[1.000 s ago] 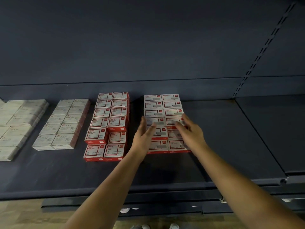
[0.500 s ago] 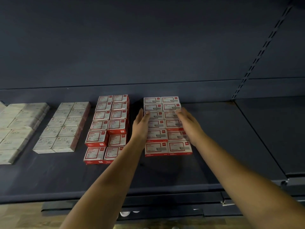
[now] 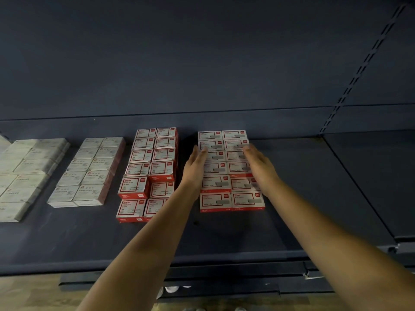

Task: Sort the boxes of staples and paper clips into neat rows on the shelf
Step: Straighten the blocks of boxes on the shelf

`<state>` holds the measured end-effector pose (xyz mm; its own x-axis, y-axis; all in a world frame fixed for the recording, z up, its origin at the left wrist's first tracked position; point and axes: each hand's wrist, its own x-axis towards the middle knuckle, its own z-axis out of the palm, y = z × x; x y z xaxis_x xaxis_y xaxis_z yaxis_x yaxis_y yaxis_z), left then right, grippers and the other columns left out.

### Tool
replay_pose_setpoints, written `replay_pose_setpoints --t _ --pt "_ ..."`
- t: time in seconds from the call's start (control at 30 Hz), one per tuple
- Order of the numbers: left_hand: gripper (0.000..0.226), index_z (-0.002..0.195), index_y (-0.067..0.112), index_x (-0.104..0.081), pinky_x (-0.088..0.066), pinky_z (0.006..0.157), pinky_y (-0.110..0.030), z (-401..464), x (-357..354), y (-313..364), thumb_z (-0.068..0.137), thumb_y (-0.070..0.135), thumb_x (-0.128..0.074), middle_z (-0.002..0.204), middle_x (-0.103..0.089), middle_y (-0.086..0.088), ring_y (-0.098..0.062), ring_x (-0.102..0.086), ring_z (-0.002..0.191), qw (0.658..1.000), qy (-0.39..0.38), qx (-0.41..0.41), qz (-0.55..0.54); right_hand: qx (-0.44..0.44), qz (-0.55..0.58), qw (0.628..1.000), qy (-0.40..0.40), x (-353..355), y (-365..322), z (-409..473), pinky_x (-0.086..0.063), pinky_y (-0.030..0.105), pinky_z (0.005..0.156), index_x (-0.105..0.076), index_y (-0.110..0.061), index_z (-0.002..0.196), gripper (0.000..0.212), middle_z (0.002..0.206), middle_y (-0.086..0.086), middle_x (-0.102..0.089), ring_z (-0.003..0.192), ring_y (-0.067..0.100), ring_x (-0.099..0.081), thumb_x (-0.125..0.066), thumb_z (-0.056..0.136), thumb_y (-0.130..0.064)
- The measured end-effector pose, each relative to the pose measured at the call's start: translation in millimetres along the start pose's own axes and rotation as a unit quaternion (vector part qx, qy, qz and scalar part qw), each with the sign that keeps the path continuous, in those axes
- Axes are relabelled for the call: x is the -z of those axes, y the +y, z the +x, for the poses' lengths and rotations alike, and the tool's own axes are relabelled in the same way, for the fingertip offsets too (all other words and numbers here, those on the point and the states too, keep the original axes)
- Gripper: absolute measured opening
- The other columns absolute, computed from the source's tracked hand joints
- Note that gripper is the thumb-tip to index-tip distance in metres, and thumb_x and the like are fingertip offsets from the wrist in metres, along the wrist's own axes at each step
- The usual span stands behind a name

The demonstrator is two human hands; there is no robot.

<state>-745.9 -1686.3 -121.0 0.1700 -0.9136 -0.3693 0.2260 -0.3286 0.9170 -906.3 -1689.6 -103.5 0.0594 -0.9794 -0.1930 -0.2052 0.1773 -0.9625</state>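
Two flat, straight-fingered hands bracket the two-column staple-box block point(image 3: 231, 170) on the shelf point(image 3: 303, 198), holding nothing; left hand point(image 3: 195, 169) presses its left flank, right hand point(image 3: 260, 169) its right; the block's long axis runs front to back between them, right of the paper-clip boxes point(image 3: 150, 171).

Four two-wide blocks of boxes lie flat on the dark shelf point(image 3: 292, 221): red-and-white staple boxes point(image 3: 231, 171) rightmost, red paper-clip boxes point(image 3: 150, 169) beside them, pale boxes point(image 3: 89, 171) and more pale boxes point(image 3: 24, 173) leftward.

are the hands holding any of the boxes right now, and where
Nothing is gripped. The left hand and right hand lie flat against the long sides of the right-hand red box stack.
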Motion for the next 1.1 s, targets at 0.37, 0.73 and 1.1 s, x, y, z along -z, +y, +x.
replay_pose_setpoints --t 0.37,0.73,1.1 --pt "0.084 0.135 0.028 -0.046 -0.046 0.095 -0.045 27.7 0.8 10.1 0.065 0.073 -0.056 0.126 -0.058 0.0 -0.022 -0.059 0.108 0.999 0.017 0.019 0.033 -0.06 0.045 0.997 0.032 -3.2 -11.6 25.6 -0.047 0.028 0.063 -0.056 -0.029 0.113 0.042 0.096 -0.004 -0.064 0.083 0.014 -0.063 -0.034 0.092 -0.057" --pt "0.057 0.135 0.023 -0.046 -0.032 0.106 -0.044 17.4 0.9 25.9 0.09 0.058 -0.04 0.133 -0.051 -0.002 -0.025 -0.047 0.122 0.992 0.003 0.004 0.128 -0.058 0.07 0.995 0.03 -3.5 -7.4 28.7 -0.047 0.026 0.061 -0.056 -0.029 0.111 0.04 0.097 -0.003 -0.063 0.08 0.01 -0.061 -0.037 0.09 -0.058" --pt "0.054 0.134 0.022 -0.045 -0.033 0.087 -0.034 14.6 -4.3 25.6 0.093 0.055 -0.037 0.125 -0.052 0.0 -0.019 -0.049 0.11 0.989 0.006 0.0 0.146 -0.047 0.065 0.997 0.015 -1.0 -6.6 28.5 -0.047 0.026 0.059 -0.056 -0.03 0.102 0.032 0.094 -0.003 -0.064 0.08 0.012 -0.063 -0.039 0.091 -0.055"
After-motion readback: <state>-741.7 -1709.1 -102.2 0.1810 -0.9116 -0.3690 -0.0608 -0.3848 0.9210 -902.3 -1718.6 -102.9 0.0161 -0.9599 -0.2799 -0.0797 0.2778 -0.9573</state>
